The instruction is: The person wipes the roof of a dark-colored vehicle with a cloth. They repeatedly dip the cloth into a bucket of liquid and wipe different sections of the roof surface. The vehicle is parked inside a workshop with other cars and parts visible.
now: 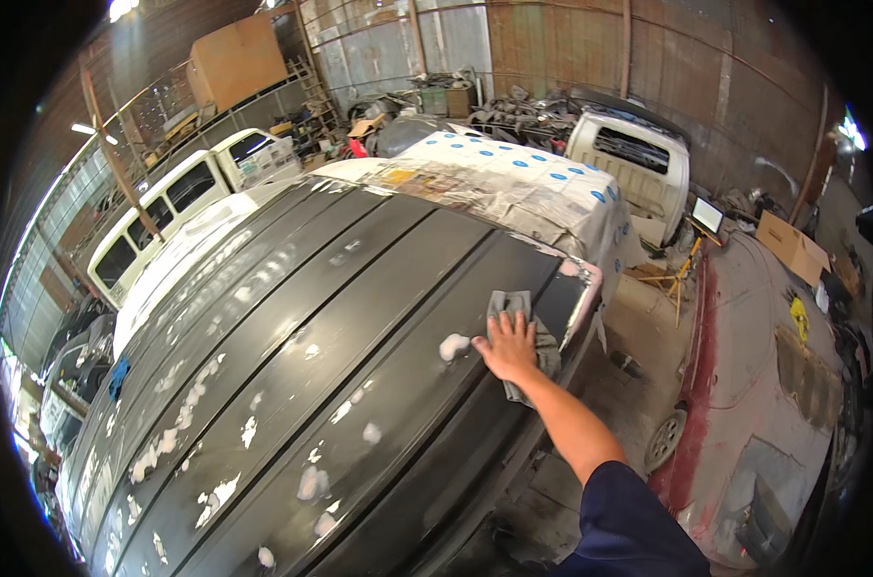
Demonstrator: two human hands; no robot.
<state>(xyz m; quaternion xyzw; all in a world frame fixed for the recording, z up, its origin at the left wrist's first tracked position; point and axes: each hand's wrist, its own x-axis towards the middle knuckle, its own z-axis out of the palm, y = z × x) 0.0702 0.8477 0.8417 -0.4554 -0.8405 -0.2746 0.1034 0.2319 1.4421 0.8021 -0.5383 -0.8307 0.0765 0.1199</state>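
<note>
A dark grey van roof [359, 317] with long raised ribs stretches across the middle. Whitish filler spots and scuffed patches mark its surface. Near the roof's right front corner, my right hand [510, 348] lies flat with fingers spread, pressing on a folded grey cloth [546, 348]. Part of the cloth is hidden under the palm. A round white filler patch [453, 347] sits just left of my thumb. Pinkish filler [588, 279] edges the corner beyond the cloth. My left hand is out of view.
Masking sheet with blue marks [513, 159] covers the vehicle's front. A dull red and grey car [744, 356] stands at right, near a work light on a yellow stand [691, 252]. A cream van [177, 197] is at left; a white pickup cab [633, 159] stands behind.
</note>
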